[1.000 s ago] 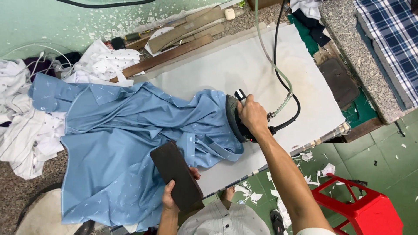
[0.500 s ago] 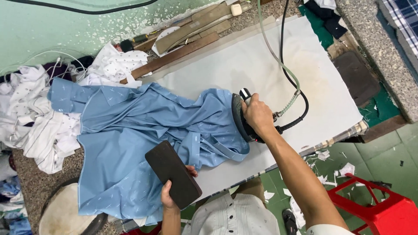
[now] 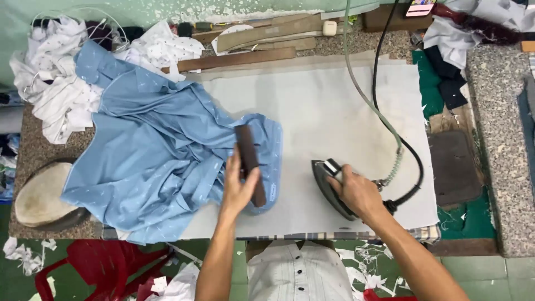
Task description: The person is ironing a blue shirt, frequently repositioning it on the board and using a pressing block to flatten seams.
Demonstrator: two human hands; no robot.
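A crumpled light blue shirt (image 3: 161, 150) lies on the left half of the white ironing pad (image 3: 334, 111). My left hand (image 3: 238, 187) grips a dark flat block (image 3: 249, 164) edge-on and holds it over the shirt's right edge. My right hand (image 3: 356, 192) is closed on the handle of a dark steam iron (image 3: 329, 187) that stands on the pad to the right of the shirt, apart from it. A black cord (image 3: 384, 72) and a pale green hose (image 3: 362, 89) run from the iron up to the top edge.
White patterned garments (image 3: 61, 83) are heaped at the back left. Wooden boards (image 3: 251, 42) lie along the wall. A round padded form (image 3: 42, 195) sits front left, a dark mat (image 3: 451, 167) at the right. A red plastic stool (image 3: 100, 267) stands below left.
The iron has moved right, off the shirt onto bare pad. My left hand has lifted the dark block from beside the table's front edge up onto the shirt's right edge. The camera view shifted.
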